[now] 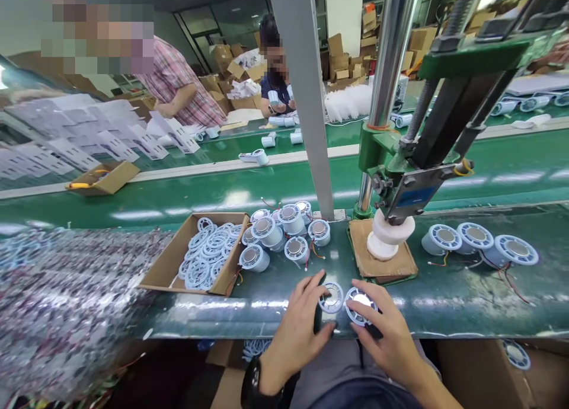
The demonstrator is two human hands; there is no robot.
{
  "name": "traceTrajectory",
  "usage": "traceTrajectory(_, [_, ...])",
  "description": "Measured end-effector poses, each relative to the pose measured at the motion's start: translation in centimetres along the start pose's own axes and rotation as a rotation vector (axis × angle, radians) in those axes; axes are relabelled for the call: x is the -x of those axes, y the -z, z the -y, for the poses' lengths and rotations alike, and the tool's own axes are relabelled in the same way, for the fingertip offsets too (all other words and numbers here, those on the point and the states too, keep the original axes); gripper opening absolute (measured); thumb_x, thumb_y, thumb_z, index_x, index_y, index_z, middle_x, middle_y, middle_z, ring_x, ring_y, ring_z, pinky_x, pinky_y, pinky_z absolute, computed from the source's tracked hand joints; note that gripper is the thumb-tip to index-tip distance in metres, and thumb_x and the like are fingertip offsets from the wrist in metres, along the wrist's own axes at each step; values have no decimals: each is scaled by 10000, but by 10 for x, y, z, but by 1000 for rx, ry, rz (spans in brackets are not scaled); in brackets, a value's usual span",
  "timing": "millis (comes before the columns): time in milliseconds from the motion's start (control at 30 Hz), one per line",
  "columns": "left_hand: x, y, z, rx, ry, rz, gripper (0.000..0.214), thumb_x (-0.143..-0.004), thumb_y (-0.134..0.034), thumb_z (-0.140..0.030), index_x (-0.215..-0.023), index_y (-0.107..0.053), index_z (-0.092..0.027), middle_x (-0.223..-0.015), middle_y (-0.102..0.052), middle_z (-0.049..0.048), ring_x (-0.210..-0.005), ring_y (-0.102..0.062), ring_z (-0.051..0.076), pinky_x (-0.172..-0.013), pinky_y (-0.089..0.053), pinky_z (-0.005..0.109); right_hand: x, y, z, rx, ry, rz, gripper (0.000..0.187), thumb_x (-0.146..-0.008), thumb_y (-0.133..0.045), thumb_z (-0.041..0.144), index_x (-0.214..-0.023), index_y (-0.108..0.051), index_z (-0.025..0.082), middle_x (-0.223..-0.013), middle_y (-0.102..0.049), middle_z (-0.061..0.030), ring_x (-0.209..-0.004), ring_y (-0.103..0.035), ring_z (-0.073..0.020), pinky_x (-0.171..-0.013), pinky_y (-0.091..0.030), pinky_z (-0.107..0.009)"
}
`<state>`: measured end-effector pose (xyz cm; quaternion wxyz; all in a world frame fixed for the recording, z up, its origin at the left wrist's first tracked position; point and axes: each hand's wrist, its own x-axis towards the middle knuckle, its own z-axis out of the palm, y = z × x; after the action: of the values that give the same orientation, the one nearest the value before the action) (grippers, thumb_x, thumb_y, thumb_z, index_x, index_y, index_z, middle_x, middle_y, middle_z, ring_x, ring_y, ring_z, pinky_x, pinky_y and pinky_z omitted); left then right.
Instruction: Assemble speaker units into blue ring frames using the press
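Two light-blue round motor housings with silvery centres stand side by side at the bench's front edge. My left hand (304,317) is beside the left motor housing (331,297), fingers spread, with a fingertip at its rim. Around the right motor housing (362,302) curl the fingers of my right hand (389,326), thumb on the near side. Behind them is a cluster of several similar motor housings (291,219) with thin coloured wires. A cardboard box (153,275) left of the cluster holds many light-blue slotted rings (217,243).
A green press (391,142) with a white round head (393,226) stands over a cardboard pad (404,265). Three motor housings (475,236) sit right of it. A grey post (306,101) rises mid-bench. Many wired parts (80,296) cover the left. Two people work across the green conveyor (213,189).
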<state>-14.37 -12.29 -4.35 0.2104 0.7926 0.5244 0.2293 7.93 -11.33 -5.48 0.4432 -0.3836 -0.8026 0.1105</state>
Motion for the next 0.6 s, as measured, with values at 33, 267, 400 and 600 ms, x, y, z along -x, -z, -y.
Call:
traceTrajectory(33, [-3, 0, 1, 0, -19, 18, 450, -811, -604, -68, -1226, -520, -221, -1511, -509, 164, -1357, -463, 353, -1070, -463, 583, 0, 0, 0, -2, -4, 5, 295, -901, -562, 130, -1142, -680, 252, -1259, -676, -121, -1105, -672, -243, -870, -622, -393])
traceTrajectory(267, [-9, -8, 9, -84, 17, -88, 776, -729, -828, -246, -1408, -464, -157, -1388, -590, 197, -1290, -517, 398, -1070, -455, 624, 0, 2, -1, -15, -2, 24, 290, -909, -561, 123, -1146, -682, 239, -1268, -669, -125, -1110, -663, -234, -879, -621, -380])
traceTrajectory(400, [-1, -11, 10, -49, 21, -188, 607, -800, -764, -195, -1358, -527, -211, -1318, -662, 139, -1252, -591, 343, -1033, -521, 533, 4, -2, -3, 0, -27, 0, 338, -901, -588, 151, -1225, -652, 222, -1306, -657, -140, -1152, -672, -246, -901, -621, -368])
traceTrajectory(600, [-1, -15, -27, 75, 33, -442, 590, -901, -701, -392, -1398, -436, -216, -1208, -715, 121, -1023, -726, 266, -912, -606, 424, 15, -14, -4, -11, -164, -35, 634, -850, -635, 152, -1454, -449, 201, -1237, -711, -127, -1115, -724, -247, -917, -631, -343])
